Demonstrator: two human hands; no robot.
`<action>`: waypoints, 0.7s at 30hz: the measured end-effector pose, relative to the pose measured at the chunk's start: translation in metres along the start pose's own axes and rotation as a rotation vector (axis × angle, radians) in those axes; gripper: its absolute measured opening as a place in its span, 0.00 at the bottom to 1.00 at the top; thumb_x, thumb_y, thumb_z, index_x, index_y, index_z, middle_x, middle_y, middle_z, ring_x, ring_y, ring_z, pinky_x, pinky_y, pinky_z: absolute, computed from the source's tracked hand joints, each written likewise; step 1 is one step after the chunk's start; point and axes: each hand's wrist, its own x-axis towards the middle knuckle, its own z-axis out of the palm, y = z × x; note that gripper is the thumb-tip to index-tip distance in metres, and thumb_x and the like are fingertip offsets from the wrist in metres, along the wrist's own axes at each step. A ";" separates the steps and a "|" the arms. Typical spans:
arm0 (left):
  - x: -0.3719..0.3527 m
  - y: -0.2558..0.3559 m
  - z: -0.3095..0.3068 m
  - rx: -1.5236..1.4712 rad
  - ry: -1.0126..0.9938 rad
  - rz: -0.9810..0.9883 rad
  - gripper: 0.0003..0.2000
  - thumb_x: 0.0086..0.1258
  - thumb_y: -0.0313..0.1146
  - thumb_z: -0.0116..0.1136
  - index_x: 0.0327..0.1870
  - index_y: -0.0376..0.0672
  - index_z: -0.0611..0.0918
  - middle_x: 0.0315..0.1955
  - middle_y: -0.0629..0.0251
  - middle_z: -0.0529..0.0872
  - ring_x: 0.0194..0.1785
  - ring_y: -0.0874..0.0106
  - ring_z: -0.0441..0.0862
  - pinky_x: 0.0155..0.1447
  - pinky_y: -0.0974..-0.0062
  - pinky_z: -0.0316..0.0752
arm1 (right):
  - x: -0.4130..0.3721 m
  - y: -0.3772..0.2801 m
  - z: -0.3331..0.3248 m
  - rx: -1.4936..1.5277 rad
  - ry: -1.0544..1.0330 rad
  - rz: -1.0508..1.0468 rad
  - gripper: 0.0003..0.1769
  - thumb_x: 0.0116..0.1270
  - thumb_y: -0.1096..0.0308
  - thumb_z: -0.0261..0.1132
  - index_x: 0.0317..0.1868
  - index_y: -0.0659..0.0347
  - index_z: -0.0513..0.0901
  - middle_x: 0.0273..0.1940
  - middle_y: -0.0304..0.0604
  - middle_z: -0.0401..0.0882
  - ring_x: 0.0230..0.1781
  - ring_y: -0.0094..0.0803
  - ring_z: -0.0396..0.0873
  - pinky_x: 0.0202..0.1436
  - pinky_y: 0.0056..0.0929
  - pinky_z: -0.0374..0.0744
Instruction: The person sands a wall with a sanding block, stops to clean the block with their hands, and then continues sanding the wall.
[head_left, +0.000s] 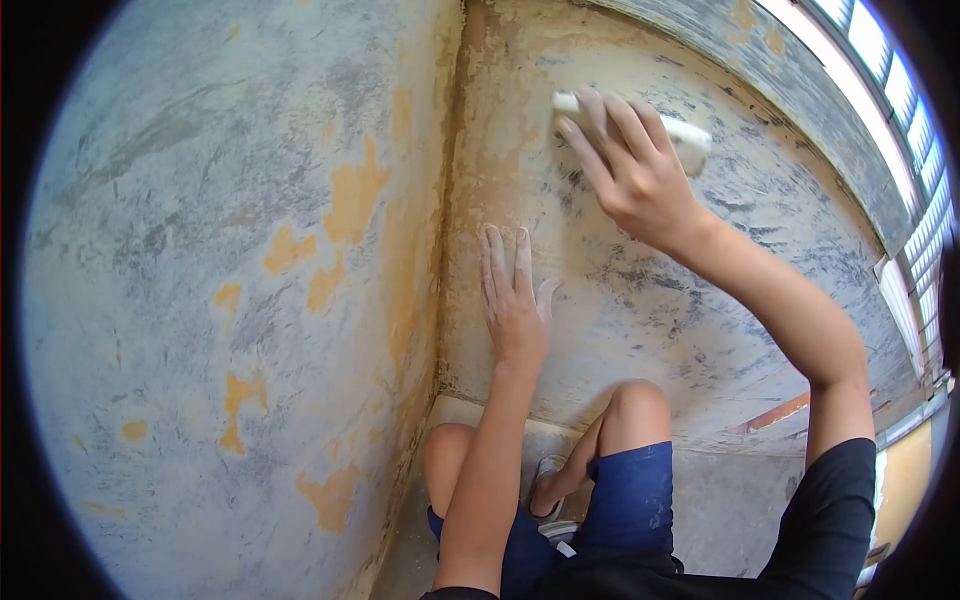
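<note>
My right hand (640,170) is closed around a pale, oblong sanding block (688,140), held against the upper part of the patchy wall (640,330) in front of me. The block's edges are slightly blurred, and my fingers cover its middle. Lower and to the left, my left hand (515,300) lies flat on the same wall close to the corner, fingers stretched upward and nothing in it. Whitish dust coats the fingers of both hands. Dark scuffs and grey smears mark the wall around the block.
A second wall (200,250), grey with yellowish patches, meets the first at a brown corner seam (447,200). My bent knees are close to the wall above the concrete floor (735,500). A raised ledge (800,130) and a barred window (900,90) are at upper right.
</note>
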 end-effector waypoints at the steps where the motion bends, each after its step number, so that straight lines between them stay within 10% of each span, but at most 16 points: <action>1: -0.001 0.001 0.001 0.007 -0.011 0.007 0.50 0.64 0.36 0.80 0.88 0.48 0.63 0.87 0.41 0.57 0.88 0.40 0.56 0.86 0.44 0.61 | 0.015 0.007 0.001 -0.023 0.023 0.000 0.23 0.62 0.69 0.68 0.55 0.74 0.92 0.60 0.64 0.86 0.60 0.50 0.82 0.63 0.48 0.79; 21: -0.004 0.003 -0.003 0.080 -0.030 -0.017 0.49 0.68 0.39 0.78 0.89 0.49 0.62 0.87 0.42 0.57 0.89 0.43 0.55 0.87 0.40 0.56 | -0.015 -0.015 -0.002 0.005 -0.033 0.005 0.25 0.61 0.70 0.68 0.58 0.74 0.89 0.61 0.64 0.86 0.64 0.52 0.80 0.65 0.47 0.80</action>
